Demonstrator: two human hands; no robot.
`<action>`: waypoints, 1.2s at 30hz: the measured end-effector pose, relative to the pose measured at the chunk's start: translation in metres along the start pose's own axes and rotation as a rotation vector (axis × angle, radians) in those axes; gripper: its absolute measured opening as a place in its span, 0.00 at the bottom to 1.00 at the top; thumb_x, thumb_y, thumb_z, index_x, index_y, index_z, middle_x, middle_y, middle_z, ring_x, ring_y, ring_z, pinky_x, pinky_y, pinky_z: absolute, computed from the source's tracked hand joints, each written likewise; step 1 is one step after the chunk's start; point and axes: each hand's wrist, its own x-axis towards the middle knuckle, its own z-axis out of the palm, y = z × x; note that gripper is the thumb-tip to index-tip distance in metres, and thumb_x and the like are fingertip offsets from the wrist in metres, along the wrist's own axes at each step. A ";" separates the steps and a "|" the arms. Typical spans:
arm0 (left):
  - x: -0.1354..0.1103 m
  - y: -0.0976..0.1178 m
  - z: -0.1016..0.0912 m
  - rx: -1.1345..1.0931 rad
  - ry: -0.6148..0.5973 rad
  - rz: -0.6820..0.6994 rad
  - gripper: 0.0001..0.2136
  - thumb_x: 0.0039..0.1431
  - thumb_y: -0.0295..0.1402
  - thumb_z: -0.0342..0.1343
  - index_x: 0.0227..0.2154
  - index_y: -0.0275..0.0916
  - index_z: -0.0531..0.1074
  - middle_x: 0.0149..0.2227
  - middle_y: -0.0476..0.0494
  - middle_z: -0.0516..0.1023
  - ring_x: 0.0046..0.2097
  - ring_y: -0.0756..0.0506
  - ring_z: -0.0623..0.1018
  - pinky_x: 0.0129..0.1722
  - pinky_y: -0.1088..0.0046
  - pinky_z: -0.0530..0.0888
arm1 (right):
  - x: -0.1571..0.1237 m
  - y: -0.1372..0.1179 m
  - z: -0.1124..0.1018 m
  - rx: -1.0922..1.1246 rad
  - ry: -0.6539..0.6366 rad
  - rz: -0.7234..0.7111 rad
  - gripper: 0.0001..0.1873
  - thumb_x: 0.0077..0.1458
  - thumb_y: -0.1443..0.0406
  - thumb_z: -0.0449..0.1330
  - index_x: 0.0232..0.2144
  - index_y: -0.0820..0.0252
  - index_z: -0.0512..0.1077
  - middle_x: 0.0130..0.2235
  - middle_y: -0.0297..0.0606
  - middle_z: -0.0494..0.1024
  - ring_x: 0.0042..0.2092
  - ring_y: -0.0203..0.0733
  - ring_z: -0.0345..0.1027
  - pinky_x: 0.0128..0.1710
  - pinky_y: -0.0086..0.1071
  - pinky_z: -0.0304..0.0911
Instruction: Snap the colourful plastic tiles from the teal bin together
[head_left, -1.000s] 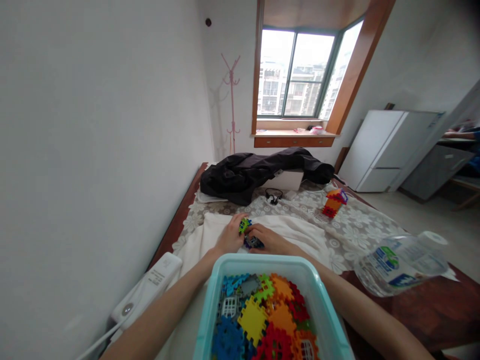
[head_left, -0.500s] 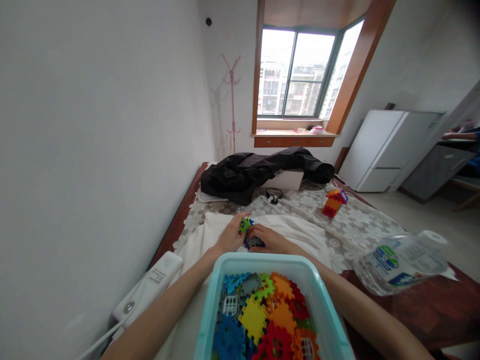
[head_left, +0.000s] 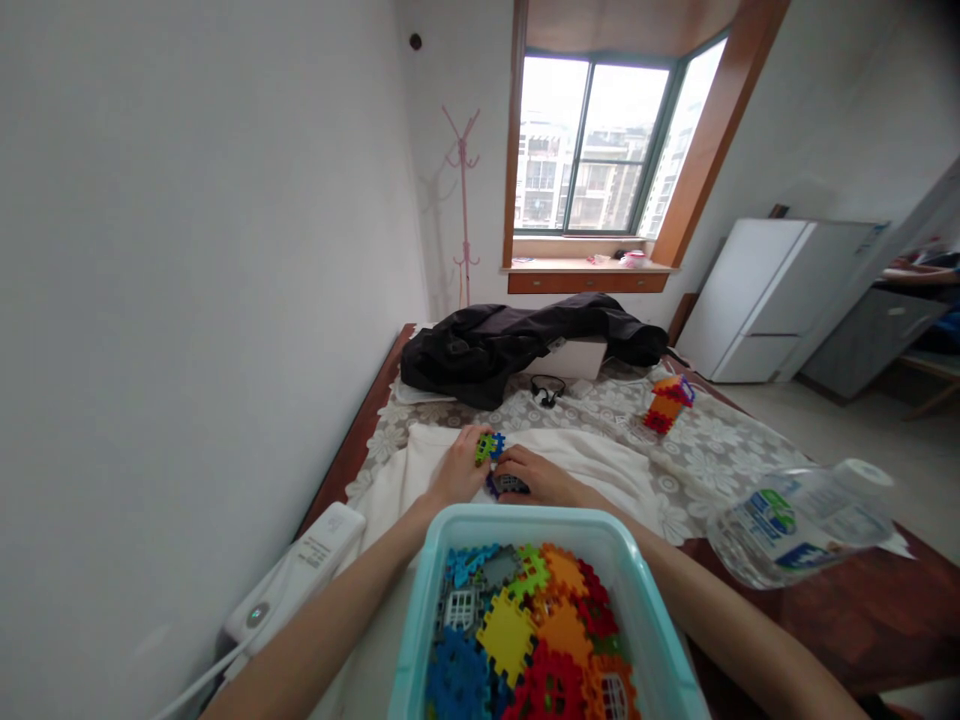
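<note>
Left hand pinching a green-and-blue piece, right hand gripping a dark gridded piece just nearside, both over white cloth beyond the teal tub, probably set near to put its loose pieces within reach.

Window: sits at 1 o'clock of the view, framed in orange-brown wood.
Coat stand: rises pink at 12 o'clock, near the wall.
Fridge: stands white just short of 3 o'clock, beside a grey cabinet.
Bottle: shows clear at nearly 4 o'clock, with white cap toward its own 2 o'clock.
Long white device: lies between 7 and 8 o'clock, with a cable.
Black garment: lies heaped near dial centre, partly over a pale box.
Black headset: rests at the garment's 6 o'clock.
</note>
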 end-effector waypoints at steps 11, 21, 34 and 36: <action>0.002 -0.005 0.000 -0.039 0.060 0.005 0.34 0.44 0.13 0.54 0.57 0.38 0.71 0.58 0.36 0.75 0.63 0.36 0.75 0.69 0.51 0.70 | 0.001 0.011 0.009 -0.101 -0.019 0.027 0.21 0.62 0.58 0.70 0.53 0.61 0.73 0.54 0.51 0.79 0.54 0.57 0.71 0.58 0.49 0.69; -0.001 -0.007 0.003 -0.029 -0.031 0.050 0.33 0.51 0.16 0.58 0.62 0.38 0.69 0.63 0.33 0.73 0.67 0.35 0.73 0.71 0.49 0.68 | 0.000 0.018 0.012 -0.144 -0.017 0.043 0.22 0.61 0.53 0.71 0.48 0.60 0.72 0.50 0.49 0.78 0.52 0.57 0.69 0.55 0.50 0.66; -0.002 -0.011 -0.001 0.021 -0.159 0.078 0.26 0.58 0.18 0.57 0.60 0.38 0.71 0.63 0.32 0.72 0.66 0.34 0.73 0.70 0.48 0.71 | -0.003 0.013 0.010 -0.071 -0.005 0.073 0.21 0.60 0.56 0.72 0.48 0.62 0.74 0.51 0.50 0.77 0.52 0.54 0.72 0.56 0.46 0.70; -0.002 -0.010 -0.001 0.030 -0.165 0.076 0.27 0.58 0.18 0.56 0.61 0.38 0.71 0.63 0.32 0.72 0.66 0.35 0.73 0.69 0.48 0.71 | -0.003 0.008 0.008 -0.067 -0.011 0.098 0.19 0.60 0.57 0.72 0.48 0.60 0.74 0.52 0.49 0.77 0.53 0.54 0.73 0.57 0.46 0.71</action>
